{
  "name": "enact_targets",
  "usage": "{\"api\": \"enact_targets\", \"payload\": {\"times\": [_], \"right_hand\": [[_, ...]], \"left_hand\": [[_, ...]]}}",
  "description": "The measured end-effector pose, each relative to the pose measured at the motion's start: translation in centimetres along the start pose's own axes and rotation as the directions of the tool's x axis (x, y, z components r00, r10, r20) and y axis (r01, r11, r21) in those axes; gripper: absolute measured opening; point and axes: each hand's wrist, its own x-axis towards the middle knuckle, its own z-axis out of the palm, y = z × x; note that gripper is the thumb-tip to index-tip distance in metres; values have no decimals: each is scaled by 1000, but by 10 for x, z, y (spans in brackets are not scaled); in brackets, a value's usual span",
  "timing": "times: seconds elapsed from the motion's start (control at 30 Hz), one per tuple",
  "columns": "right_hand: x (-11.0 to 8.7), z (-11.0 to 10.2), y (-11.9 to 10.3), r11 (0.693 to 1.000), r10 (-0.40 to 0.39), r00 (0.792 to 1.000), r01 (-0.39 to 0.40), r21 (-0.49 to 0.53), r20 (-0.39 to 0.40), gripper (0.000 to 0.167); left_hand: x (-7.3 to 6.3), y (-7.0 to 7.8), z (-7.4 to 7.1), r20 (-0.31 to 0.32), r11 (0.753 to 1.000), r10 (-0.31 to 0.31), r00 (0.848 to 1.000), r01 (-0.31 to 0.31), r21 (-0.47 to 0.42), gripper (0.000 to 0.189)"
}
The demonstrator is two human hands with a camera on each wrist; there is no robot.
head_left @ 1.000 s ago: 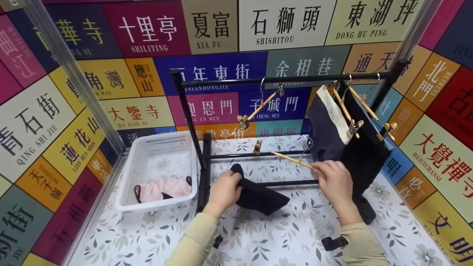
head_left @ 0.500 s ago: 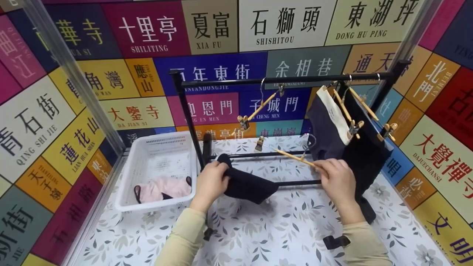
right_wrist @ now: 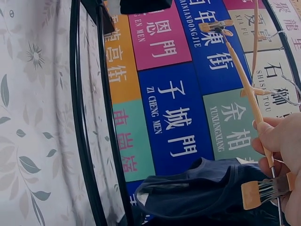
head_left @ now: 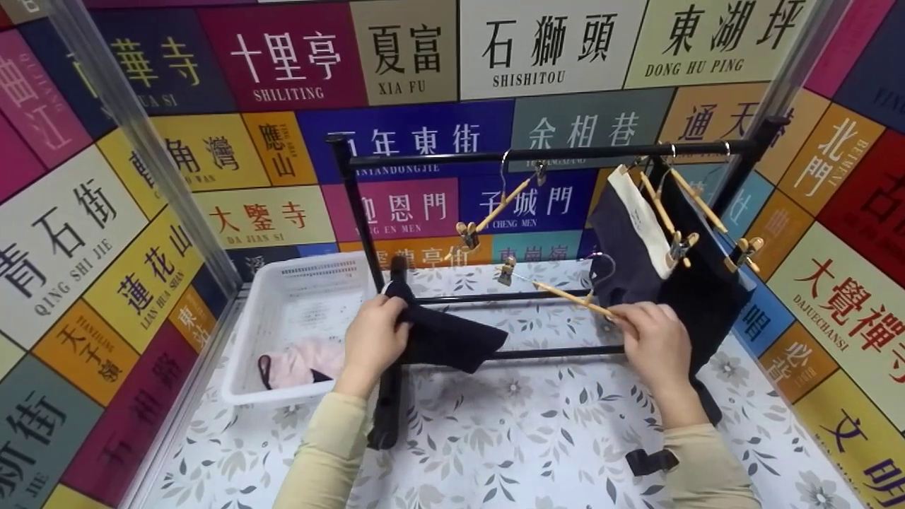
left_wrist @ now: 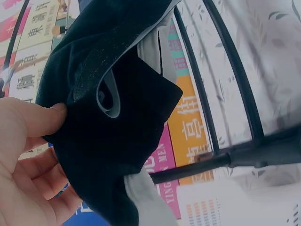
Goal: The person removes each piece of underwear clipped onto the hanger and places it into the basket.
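A black garment [head_left: 452, 339] hangs from my left hand [head_left: 373, 339], which pinches its edge between thumb and fingers. In the left wrist view the black cloth [left_wrist: 113, 127] shows a pale inner side and a small loop; its exact kind is unclear. My right hand [head_left: 654, 346] grips one end of a wooden clip hanger [head_left: 569, 295], held sideways with nothing clipped to it. In the right wrist view the hanger's near metal clip [right_wrist: 256, 195] lies by the fingers and its far clip [right_wrist: 216, 26] points away. Garment and hanger are apart.
A black rack [head_left: 551, 152] carries a bare clip hanger [head_left: 505, 203], dark grey shorts-like clothing [head_left: 622, 233] with a pale waistband, and black clothing [head_left: 714, 304]. At left, a white basket [head_left: 244, 353] holds a pink cloth [head_left: 300, 360]. A patterned sheet [head_left: 537, 438] covers the table.
My left hand has moved left and slightly up with the black garment, now in front of the rack's left post. The right hand has shifted slightly right with the hanger.
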Motion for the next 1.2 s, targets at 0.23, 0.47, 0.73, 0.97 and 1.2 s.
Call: {"api": "enact_targets", "payload": {"times": [0.23,0.47,0.73,0.97,1.2], "right_hand": [[1,-3,2,1000,-6,1000,5,-7,-25,16],[-1,-4,4,1000,4,1000,-4,-10,-20,16],[0,-6,3,1000,-4,1000,4,-3,-26,16],[-1,-6,2,1000,-2,1000,2,-9,-14,17],[-1,-4,-1,1000,-17,1000,17,15,-18,16]], "left_hand": [[-1,-11,-13,-12,998,-52,999,53,17,20],[-2,-29,-27,-19,994,-107,994,107,9,19],[-9,-54,-48,-45,982,-189,981,190,11,16],[-17,-78,-58,-71,965,-258,964,260,29,19],[-28,-101,-60,-85,944,-323,943,327,38,23]]}}
